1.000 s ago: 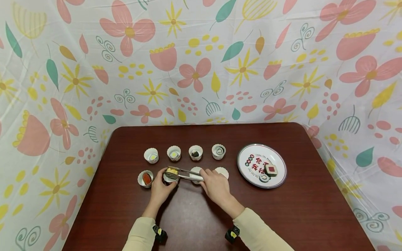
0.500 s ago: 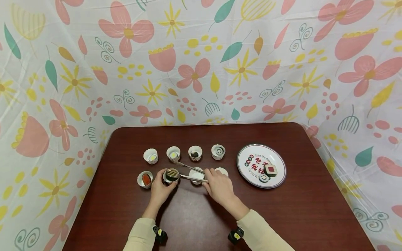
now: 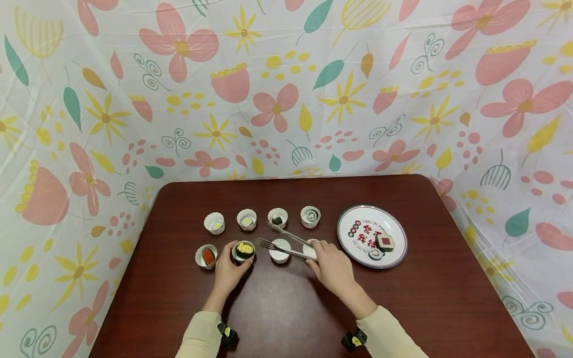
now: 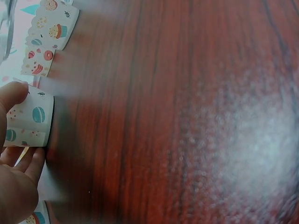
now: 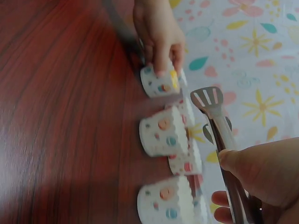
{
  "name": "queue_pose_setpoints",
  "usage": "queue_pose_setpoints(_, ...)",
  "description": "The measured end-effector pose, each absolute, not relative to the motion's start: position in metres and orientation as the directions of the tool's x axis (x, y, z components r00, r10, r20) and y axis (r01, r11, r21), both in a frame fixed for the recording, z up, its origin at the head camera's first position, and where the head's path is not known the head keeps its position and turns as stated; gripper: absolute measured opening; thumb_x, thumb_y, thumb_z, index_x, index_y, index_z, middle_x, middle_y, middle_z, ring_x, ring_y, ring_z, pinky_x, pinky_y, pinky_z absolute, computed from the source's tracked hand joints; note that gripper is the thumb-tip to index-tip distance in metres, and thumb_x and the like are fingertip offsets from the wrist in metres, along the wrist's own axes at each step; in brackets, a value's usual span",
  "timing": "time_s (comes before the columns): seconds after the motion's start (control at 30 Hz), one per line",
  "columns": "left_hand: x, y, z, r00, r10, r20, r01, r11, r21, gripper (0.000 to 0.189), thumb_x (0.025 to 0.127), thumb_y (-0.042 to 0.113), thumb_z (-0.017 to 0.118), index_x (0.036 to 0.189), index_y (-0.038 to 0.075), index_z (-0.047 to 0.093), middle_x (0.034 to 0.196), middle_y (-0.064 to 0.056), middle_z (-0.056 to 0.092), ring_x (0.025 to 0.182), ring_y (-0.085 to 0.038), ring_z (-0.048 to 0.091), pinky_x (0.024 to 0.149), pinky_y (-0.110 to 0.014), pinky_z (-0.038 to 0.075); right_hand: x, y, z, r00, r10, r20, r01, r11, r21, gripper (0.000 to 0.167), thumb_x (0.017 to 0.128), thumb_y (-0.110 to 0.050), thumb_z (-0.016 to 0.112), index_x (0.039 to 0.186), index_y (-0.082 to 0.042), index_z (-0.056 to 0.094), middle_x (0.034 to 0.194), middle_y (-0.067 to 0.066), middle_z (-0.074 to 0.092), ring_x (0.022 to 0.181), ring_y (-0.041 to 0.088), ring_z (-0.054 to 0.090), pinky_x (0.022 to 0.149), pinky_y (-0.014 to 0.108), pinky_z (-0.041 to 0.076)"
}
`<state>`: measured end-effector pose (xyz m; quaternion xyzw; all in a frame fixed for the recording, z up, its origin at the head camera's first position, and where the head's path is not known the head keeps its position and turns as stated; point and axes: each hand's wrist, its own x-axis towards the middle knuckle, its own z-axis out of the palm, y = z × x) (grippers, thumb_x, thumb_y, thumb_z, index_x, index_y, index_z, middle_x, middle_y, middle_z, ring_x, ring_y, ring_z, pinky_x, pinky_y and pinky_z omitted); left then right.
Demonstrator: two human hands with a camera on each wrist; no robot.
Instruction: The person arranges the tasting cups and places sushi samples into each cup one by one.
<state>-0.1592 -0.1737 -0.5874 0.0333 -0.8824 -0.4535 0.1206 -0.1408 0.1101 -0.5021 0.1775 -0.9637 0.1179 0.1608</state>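
Observation:
My left hand [image 3: 229, 273] holds a small scalloped paper cup [image 4: 30, 119] between thumb and fingers. In it lies a sushi piece [image 3: 244, 250] with a dark wrap and yellow topping. My right hand [image 3: 333, 268] grips metal tongs [image 5: 226, 135] with slotted ends. Their arms are spread with nothing between them, above an empty cup [image 3: 279, 254] right of the held one. A second empty cup [image 3: 308, 250] is partly hidden by the right hand. Left of the left hand, a cup [image 3: 199, 259] contains an orange-red topped sushi piece [image 3: 208, 256].
Behind stands a row of cups: two with white-and-yellow pieces [image 3: 217, 225], one with a dark piece [image 3: 277, 220], one with a ring-like roll [image 3: 312, 216]. At right, a printed plate [image 3: 353, 253] bears a square roll [image 3: 385, 242] and a round roll [image 3: 375, 254].
The tongs have let go of the yellow-topped sushi, which now sits in the held cup. My right hand has drawn the spread tongs to the right. My left hand has stayed at the cup.

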Motion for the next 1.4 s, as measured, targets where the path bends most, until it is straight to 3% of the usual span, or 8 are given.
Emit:
queue_pose_setpoints(0.5,-0.159,-0.174,-0.586,-0.975,-0.164,0.148,0.027,0.578,0.816,0.068,0.068,0.018,0.081,0.127,0.009,0.048,0.117,-0.014,0.059,0.107,-0.029,0.057,0.084,-0.046,0.045,-0.132,0.165,-0.502,-0.907,-0.194,0.374,-0.285,0.937,-0.203,0.041,0.073,-0.024,0.076,0.105,-0.006,0.057,0.080,0.008,0.056,0.069,0.030,0.058,0.053,0.041,0.044)
queue_pose_setpoints(1.07,-0.159,-0.173,-0.585,-0.976,-0.161,0.143,0.027,0.570,0.822,0.068,0.068,0.018,0.081,0.127,0.009,0.048,0.119,-0.014,0.058,0.108,-0.030,0.056,0.086,-0.047,0.045,-0.102,0.234,-0.499,-0.932,-0.047,0.358,-0.137,0.964,-0.229,0.042,0.072,-0.019,0.075,0.106,-0.003,0.056,0.085,0.014,0.060,0.075,0.035,0.059,0.055,0.047,0.045)
queue_pose_setpoints(1.4,-0.158,-0.173,-0.584,-0.979,-0.173,0.106,-0.011,0.565,0.825,0.067,0.069,0.020,0.080,0.127,0.012,0.048,0.120,-0.013,0.058,0.110,-0.030,0.055,0.087,-0.047,0.044,-0.086,0.261,-0.507,-0.912,-0.023,0.410,-0.120,0.970,-0.213,0.040,0.067,-0.017,0.076,0.098,-0.001,0.055,0.071,0.013,0.053,0.060,0.037,0.052,0.042,0.043,0.036)
